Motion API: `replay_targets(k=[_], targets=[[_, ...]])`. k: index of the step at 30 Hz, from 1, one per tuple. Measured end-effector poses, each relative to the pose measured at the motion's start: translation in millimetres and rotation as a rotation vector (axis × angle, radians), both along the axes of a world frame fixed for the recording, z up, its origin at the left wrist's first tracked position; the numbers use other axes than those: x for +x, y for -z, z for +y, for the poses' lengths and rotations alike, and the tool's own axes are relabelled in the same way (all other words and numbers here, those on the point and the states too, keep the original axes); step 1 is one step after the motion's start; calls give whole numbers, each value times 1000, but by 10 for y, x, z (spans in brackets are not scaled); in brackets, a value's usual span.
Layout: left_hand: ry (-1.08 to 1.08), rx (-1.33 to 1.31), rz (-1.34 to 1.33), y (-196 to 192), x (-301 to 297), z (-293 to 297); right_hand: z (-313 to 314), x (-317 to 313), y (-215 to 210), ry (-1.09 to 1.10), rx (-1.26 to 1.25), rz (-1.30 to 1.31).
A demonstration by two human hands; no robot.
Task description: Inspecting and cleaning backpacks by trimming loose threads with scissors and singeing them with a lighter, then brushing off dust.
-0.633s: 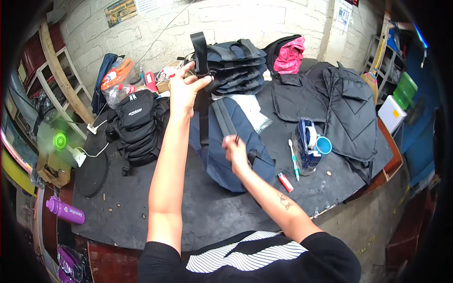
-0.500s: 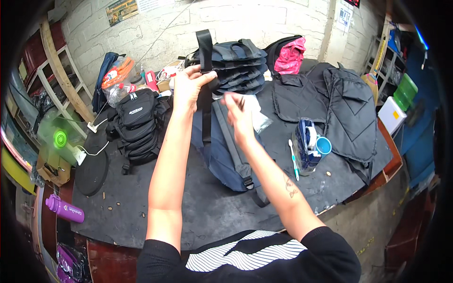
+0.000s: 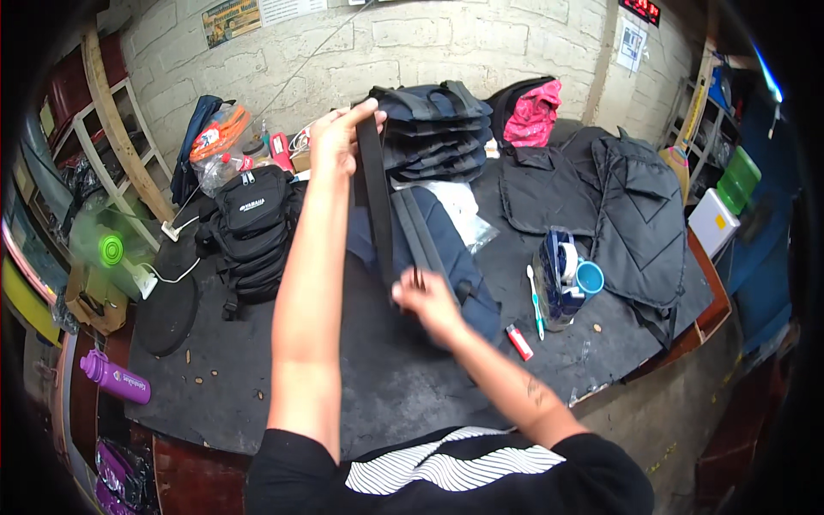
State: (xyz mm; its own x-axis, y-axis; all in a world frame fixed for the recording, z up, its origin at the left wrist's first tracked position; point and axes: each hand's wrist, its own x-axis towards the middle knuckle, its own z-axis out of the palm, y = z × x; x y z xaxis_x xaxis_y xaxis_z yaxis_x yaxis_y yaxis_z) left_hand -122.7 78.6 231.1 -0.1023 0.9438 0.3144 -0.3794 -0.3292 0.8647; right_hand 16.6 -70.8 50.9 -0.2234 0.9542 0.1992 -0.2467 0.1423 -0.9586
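Note:
My left hand (image 3: 336,142) is raised and pinches a black webbing strap (image 3: 371,172) near its upper end. The strap runs down in a taut line toward my right hand (image 3: 427,302), which is closed. A small dark thing pokes up out of its fist; its kind is not clear, and whether the fingers also grip the strap is hidden. Beneath both arms lies a navy blue bag (image 3: 446,223) with a grey padded strap (image 3: 416,227). Beside it, on the right, a red and white lighter (image 3: 519,342) rests on the table.
Stacked navy bags (image 3: 438,124) stand at the back, black bags (image 3: 253,232) at the left, and flat quilted black panels (image 3: 639,215) at the right. A clear container (image 3: 558,283) with a blue cup (image 3: 589,276) and a toothbrush (image 3: 536,300) are nearby. A purple bottle (image 3: 116,378) lies at the left edge.
My right hand has come down and nearer me, from beside the upper strap to its lower part. The strap's top loop has dropped behind my left hand. The lighter has come into sight.

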Motion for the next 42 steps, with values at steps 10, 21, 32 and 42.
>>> replay_targets(k=[10,21,32,42], targets=[[151,-49,378,31,71,-232,111,323,-255,135,80,77],[439,41,386,527,-183,-640,546,162,-728,251,198,18],[36,-343,1249,2397,-851,-1287,-599,731,-605,-212,-383,144],[-137,-320,778,2997,-1022,-1329,-1024,943,401,-13,-216,-745]])
